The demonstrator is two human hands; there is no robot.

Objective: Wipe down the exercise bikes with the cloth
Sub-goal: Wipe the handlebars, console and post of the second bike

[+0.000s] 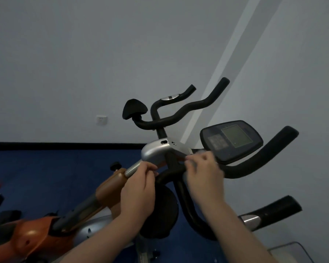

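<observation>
The near exercise bike has an orange frame (pixel 110 185), a silver stem (pixel 154 151), black handlebars (pixel 258 160) and a dark console (pixel 232 141). My left hand (pixel 137 190) curls its fingers round the silver stem just above the orange collar. My right hand (pixel 203 173) is blurred at the handlebar junction under the console. Its fingers are bunched on a small pale piece of cloth (pixel 190 151) that shows at the fingertips. Most of the cloth is hidden in the hand.
A second bike stands behind, with a black saddle (pixel 134 109) and curved handlebars (pixel 180 111). The floor (pixel 46 168) is blue and the wall carries a socket (pixel 101 120). A clear container (pixel 291 251) sits at the bottom right. Another handle (pixel 273 211) juts out low right.
</observation>
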